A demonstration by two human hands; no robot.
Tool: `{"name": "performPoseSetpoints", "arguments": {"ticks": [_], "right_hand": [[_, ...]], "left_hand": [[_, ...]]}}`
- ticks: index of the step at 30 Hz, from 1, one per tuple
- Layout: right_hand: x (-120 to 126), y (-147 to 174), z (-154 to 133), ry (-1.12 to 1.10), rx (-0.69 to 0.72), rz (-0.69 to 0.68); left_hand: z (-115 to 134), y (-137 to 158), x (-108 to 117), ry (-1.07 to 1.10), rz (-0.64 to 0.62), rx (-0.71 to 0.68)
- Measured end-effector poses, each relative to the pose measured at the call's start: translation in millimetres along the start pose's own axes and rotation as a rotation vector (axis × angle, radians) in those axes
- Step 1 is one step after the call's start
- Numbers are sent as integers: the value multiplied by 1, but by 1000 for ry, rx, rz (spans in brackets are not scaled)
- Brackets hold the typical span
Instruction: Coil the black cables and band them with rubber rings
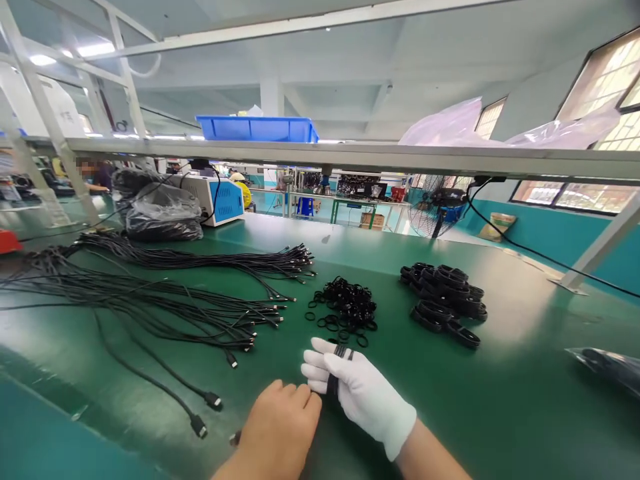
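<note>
Gloved right fingers (314,359) are holding looped cable (333,387); my left fingers (301,395) are resting bent, grip unseen; I'm advising even loops.

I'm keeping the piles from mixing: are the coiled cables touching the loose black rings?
Apart. The head view shows green table between the coiled cables and the black rings.
</note>
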State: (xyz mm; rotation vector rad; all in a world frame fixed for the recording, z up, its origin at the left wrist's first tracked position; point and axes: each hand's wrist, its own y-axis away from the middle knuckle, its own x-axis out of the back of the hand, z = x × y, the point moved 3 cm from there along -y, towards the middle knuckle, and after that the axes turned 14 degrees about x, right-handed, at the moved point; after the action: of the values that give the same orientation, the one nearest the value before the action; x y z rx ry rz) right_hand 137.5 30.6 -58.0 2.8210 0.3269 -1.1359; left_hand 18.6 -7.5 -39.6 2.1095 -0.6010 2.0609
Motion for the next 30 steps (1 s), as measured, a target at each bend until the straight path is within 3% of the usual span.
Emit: {"name": "performPoseSetpoints", "arguments": {"ticks": [3, 8, 13, 15, 19, 21, 24, 26, 28, 30], "right_hand": [[-10, 7, 10, 21, -117, -156], [-28, 22, 22, -102, -320, -393], [-26, 28, 37, -51, -471, -353], [-23, 26, 39, 3, -428, -315], [-18, 21, 35, -34, -357, -307], [-16, 20, 35, -80, -375, -335], [-14, 21, 37, -137, -408, -373], [-12, 24, 38, -166, -440, -392], [-12, 28, 37, -185, -477, -443], [-14, 31, 34, -190, -464, -504]], "left_hand": [[-16, -9, 20, 3, 73, -174], [-43, -28, 48, 210, -132, -230], [-48, -35, 46, 337, -222, -250], [-51, -33, 47, 392, -115, -242], [-55, -18, 54, 430, 322, -127], [-49, -9, 53, 390, 374, -197], [-37, -5, 49, 323, 259, -319], [-36, -8, 50, 351, 138, -322], [-41, -15, 50, 544, -55, -233], [-47, -20, 44, 896, -311, -49]]}}
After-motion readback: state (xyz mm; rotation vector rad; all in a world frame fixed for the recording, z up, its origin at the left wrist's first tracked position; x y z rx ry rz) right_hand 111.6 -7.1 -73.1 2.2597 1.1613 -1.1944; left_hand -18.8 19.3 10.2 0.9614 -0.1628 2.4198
